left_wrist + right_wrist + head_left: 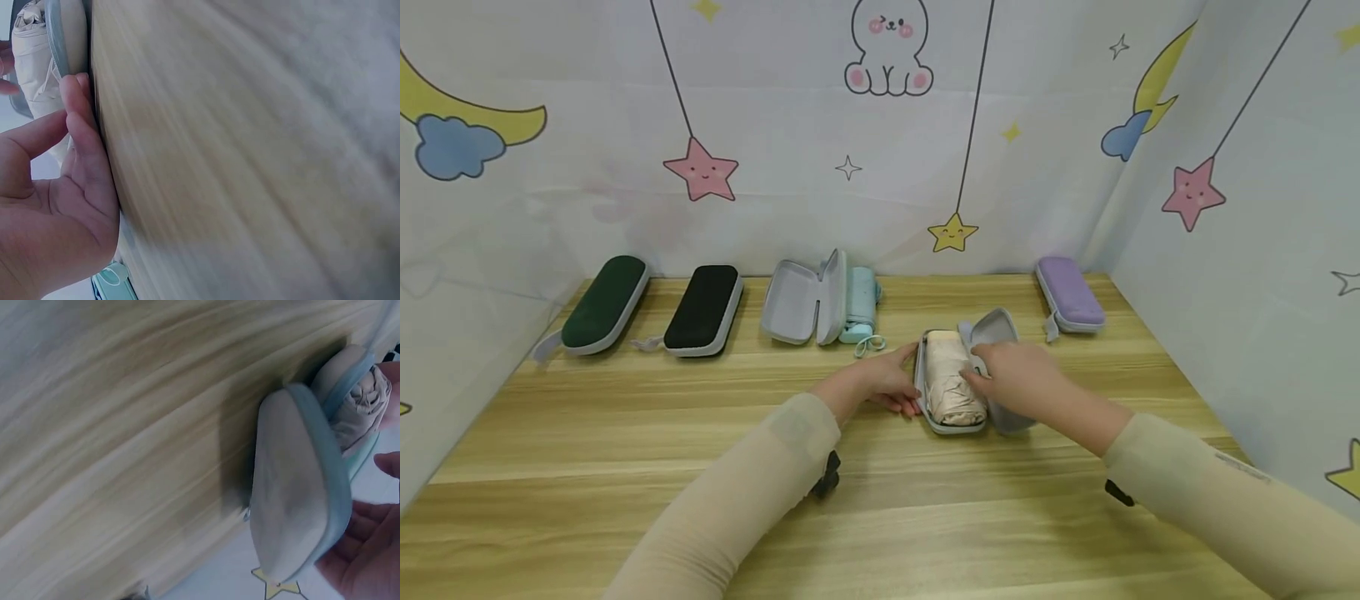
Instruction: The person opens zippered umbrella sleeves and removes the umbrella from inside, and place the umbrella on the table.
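Observation:
A folded beige umbrella (pixel 953 387) lies in an unzipped beige-grey case (pixel 958 429), its lid (pixel 1012 419) swung out to the right. My left hand (pixel 891 379) rests against the case's left side, its fingers (pixel 87 134) fairly straight along the wall near the tabletop. Over the gap between umbrella and lid reaches my right hand (pixel 1018 375). Its thumb is near the umbrella. In the right wrist view, the lid (pixel 294 481) shows its outer face and partly hides that hand's fingers (pixel 359 534) behind it.
Along the back stand a dark green case (pixel 606 304), a black case (pixel 703 308), an open light grey case (pixel 792 304) with a folded teal umbrella (pixel 861 300) beside it, and a purple case (pixel 1070 292). A patterned cloth wall (pixel 775 108) borders the wooden table (pixel 700 433).

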Motion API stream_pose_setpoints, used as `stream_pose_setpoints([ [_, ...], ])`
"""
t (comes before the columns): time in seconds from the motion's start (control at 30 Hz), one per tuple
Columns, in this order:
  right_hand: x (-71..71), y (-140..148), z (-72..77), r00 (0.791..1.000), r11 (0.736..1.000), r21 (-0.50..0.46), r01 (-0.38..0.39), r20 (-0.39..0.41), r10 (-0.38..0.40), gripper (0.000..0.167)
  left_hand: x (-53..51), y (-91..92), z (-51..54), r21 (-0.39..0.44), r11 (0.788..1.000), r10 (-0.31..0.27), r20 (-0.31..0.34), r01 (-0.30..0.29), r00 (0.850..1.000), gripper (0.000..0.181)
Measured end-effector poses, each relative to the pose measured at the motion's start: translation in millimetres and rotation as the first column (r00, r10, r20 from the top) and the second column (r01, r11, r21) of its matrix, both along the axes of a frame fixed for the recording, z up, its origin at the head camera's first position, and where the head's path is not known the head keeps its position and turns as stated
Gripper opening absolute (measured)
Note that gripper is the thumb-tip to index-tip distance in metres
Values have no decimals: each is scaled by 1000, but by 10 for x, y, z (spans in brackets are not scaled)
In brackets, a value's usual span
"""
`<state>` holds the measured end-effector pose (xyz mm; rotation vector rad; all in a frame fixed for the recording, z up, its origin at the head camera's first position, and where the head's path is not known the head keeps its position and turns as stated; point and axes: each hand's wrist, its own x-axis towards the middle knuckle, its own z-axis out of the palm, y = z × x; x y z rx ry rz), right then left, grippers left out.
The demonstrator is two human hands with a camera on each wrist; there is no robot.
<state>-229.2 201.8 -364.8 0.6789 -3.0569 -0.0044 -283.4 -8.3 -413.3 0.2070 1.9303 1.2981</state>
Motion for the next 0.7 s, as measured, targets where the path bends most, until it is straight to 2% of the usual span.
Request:
stream_pose_setpoints([
  [0.03,-15,-34,-14,997,998,-2,67,47,-66,53,0,1,5,-7,1000,2,-2,-2,1000,94],
  [0.1,-41,-103,-37,983,989,-2,146,110,-145,71,4,4,11,-21,1000,8,-10,-8,1000,93],
  [0.2,-63,-185,-74,959,978,-23,209,202,-201,92,19,17,11,-49,999,21,-51,-23,998,89],
  [0.3,-66,-253,-88,939,968,-53,244,262,-222,103,41,37,2,-73,996,41,-109,-49,993,78],
  [0.37,-70,-290,-95,935,965,-66,252,275,-225,105,57,48,2,-101,993,42,-147,-57,988,58],
  [0.47,-86,-333,-106,932,966,-67,248,287,-220,102,78,55,14,-193,981,-17,-194,-21,981,20],
  [0.5,-93,-344,-109,931,966,-61,249,292,-222,101,82,55,20,-219,976,-42,-201,-3,979,13],
  [0.6,-110,-373,-114,921,964,-51,261,311,-233,98,92,52,34,-260,965,-94,-211,37,973,19],
  [0.7,-119,-395,-123,914,962,-47,269,328,-240,99,98,50,42,-236,971,-80,-200,31,976,17],
])
